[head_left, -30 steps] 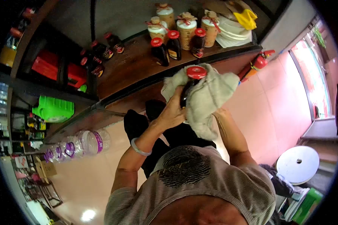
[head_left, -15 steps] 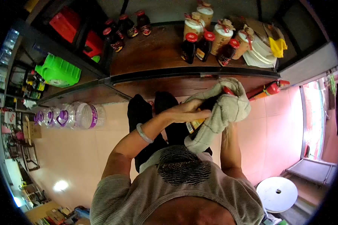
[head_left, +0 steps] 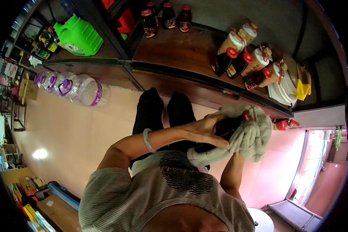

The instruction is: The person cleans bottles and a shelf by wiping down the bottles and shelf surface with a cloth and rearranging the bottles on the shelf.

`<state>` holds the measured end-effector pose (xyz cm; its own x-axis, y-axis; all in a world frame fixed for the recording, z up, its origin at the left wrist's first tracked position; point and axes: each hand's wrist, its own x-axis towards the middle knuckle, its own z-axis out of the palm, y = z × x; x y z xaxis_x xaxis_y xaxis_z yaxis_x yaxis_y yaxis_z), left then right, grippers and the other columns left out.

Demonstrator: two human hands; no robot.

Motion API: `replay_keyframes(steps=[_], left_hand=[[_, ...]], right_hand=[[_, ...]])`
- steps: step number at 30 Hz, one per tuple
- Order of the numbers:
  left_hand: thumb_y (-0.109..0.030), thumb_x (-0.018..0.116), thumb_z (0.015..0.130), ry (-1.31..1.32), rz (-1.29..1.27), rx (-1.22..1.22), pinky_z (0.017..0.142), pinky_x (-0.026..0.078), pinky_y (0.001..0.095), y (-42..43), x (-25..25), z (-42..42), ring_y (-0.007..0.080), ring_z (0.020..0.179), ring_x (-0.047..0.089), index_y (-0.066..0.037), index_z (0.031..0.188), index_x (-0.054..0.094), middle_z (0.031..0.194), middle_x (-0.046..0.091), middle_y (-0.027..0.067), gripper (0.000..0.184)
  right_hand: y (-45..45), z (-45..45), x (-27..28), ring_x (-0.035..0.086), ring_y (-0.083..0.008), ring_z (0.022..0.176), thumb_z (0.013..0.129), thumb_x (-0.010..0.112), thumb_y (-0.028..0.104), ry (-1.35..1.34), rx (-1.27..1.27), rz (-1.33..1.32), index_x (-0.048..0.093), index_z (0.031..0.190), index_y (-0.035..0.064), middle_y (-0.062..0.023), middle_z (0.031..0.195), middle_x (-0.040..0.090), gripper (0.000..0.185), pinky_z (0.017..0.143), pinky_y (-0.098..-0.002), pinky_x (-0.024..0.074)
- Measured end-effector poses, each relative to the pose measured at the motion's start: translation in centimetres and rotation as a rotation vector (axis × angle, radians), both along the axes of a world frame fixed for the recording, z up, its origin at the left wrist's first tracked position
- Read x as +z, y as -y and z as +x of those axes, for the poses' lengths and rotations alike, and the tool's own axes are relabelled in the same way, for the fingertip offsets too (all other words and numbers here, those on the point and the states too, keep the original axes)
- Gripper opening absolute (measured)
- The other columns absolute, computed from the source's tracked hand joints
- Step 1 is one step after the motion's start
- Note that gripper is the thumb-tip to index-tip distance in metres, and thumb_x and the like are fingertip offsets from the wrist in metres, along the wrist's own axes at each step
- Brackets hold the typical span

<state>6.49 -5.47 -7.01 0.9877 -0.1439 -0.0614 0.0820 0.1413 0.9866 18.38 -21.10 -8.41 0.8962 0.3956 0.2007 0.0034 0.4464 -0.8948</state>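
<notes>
My left hand (head_left: pixel 207 130), a pale bangle on its wrist, is closed around a dark glass bottle (head_left: pixel 225 129) with a red cap. A grey-white cloth (head_left: pixel 255 135) is wrapped about the bottle's far side and hangs under it. My right hand is covered by the cloth and grips it against the bottle; only the wrist and forearm (head_left: pixel 232 170) show. The bottle lies tilted in front of my body, its cap pointing right. Its label cannot be made out now.
On the wooden shelf (head_left: pixel 170 52) ahead stand dark red-capped bottles (head_left: pixel 149 25), white jars (head_left: pixel 259 60) and stacked white plates (head_left: pixel 284 91). To the left are a green jug (head_left: pixel 79 36) and large clear plastic bottles (head_left: pixel 91 91) on the floor. A red fire extinguisher (head_left: pixel 281 124) is at right.
My view has turned, so the shelf things sit further right. Both hands with bottle and cloth have shifted right and slightly lower. The bottle's yellow label has gone from sight.
</notes>
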Motion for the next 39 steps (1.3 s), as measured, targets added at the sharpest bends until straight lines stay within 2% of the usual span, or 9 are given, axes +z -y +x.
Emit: replay_keyframes(steps=[5,12,14,20,28,30,32,35,39], left_hand=[[-0.033,0.073,0.066,-0.142,-0.091,-0.099,0.091,0.039,0.0331,-1.5,0.7,-0.8,0.0247,0.104,0.048,0.004,0.123,0.039,0.116,0.047,0.0138,0.076],[-0.037,0.076,0.06,-0.186,0.176,0.453,0.1,0.032,0.0371,-7.4,0.1,-1.5,0.0296,0.118,0.04,0.003,0.132,0.027,0.126,0.042,0.0194,0.096],[-0.013,0.072,0.068,0.025,0.184,0.723,0.073,0.049,0.0325,-9.1,-1.8,-0.6,0.0171,0.081,0.056,-0.006,0.107,0.041,0.092,0.054,0.0076,0.051],[-0.015,0.073,0.071,0.182,0.145,1.071,0.078,0.044,0.0277,-12.2,-4.8,2.9,0.0153,0.089,0.051,-0.002,0.11,0.042,0.1,0.051,0.0061,0.052],[-0.024,0.078,0.066,0.119,0.663,0.93,0.087,0.039,0.0317,-9.8,-3.2,5.9,0.0202,0.099,0.05,0.0,0.113,0.045,0.105,0.051,0.0107,0.062],[-0.025,0.079,0.065,0.121,0.356,0.787,0.088,0.04,0.0328,-9.3,-5.5,6.7,0.0211,0.103,0.05,0.0,0.113,0.046,0.112,0.051,0.012,0.063],[-0.024,0.079,0.064,0.159,0.459,0.698,0.087,0.041,0.0339,-7.5,-6.3,7.7,0.0217,0.101,0.051,0.0,0.111,0.048,0.109,0.051,0.0119,0.061],[-0.021,0.081,0.06,0.162,0.58,0.601,0.081,0.045,0.0343,-3.5,-5.3,9.5,0.0229,0.094,0.054,-0.001,0.109,0.049,0.1,0.049,0.0118,0.062],[-0.018,0.08,0.059,0.273,0.53,0.535,0.075,0.046,0.0324,0.4,-5.2,11.6,0.0216,0.088,0.054,-0.001,0.106,0.048,0.098,0.049,0.0113,0.059]], right_hand=[[-1.7,-1.0,-1.1,0.056,-0.0302,0.095,0.084,0.049,0.023,0.107,-0.165,-0.104,0.041,0.117,-0.0041,-0.0214,0.106,0.053,0.043,0.086,-0.0381,0.0446],[5.0,5.4,2.5,0.057,-0.0306,0.09,0.081,0.052,0.024,0.211,-0.386,-0.234,0.044,0.112,-0.0032,-0.0216,0.1,0.055,0.042,0.081,-0.0385,0.0457],[7.4,6.4,3.5,0.057,-0.0308,0.088,0.081,0.053,0.025,0.251,-0.421,-0.321,0.045,0.111,-0.0029,-0.0216,0.099,0.056,0.042,0.08,-0.0387,0.046],[11.9,8.4,2.2,0.059,-0.0311,0.084,0.079,0.057,0.026,0.231,-0.467,-0.667,0.047,0.107,-0.0021,-0.0217,0.093,0.057,0.041,0.075,-0.0391,0.047],[15.4,6.2,-7.2,0.06,-0.0316,0.078,0.076,0.061,0.028,0.125,-0.375,-1.127,0.05,0.101,-0.0011,-0.0219,0.087,0.059,0.041,0.07,-0.0397,0.0482],[16.4,5.1,-10.3,0.061,-0.0317,0.077,0.075,0.062,0.029,0.144,-0.379,-1.297,0.051,0.1,-0.0008,-0.0219,0.085,0.06,0.04,0.069,-0.0398,0.0486],[15.9,4.4,-12.3,0.061,-0.0318,0.075,0.075,0.063,0.029,0.191,-0.341,-1.497,0.051,0.099,-0.0006,-0.0219,0.083,0.06,0.04,0.067,-0.0399,0.0489],[10.1,3.6,-7.8,0.061,-0.0337,0.082,0.069,0.07,0.028,0.351,0.144,-1.86,0.05,0.101,0.0,-0.0239,0.088,0.06,0.047,0.069,-0.0411,0.0489],[7.7,2.8,-3.7,0.056,-0.0382,0.091,0.055,0.08,0.041,0.4,0.002,-1.49,0.045,0.112,0.0014,-0.0209,0.103,0.052,0.078,0.075,-0.0431,0.0474]])
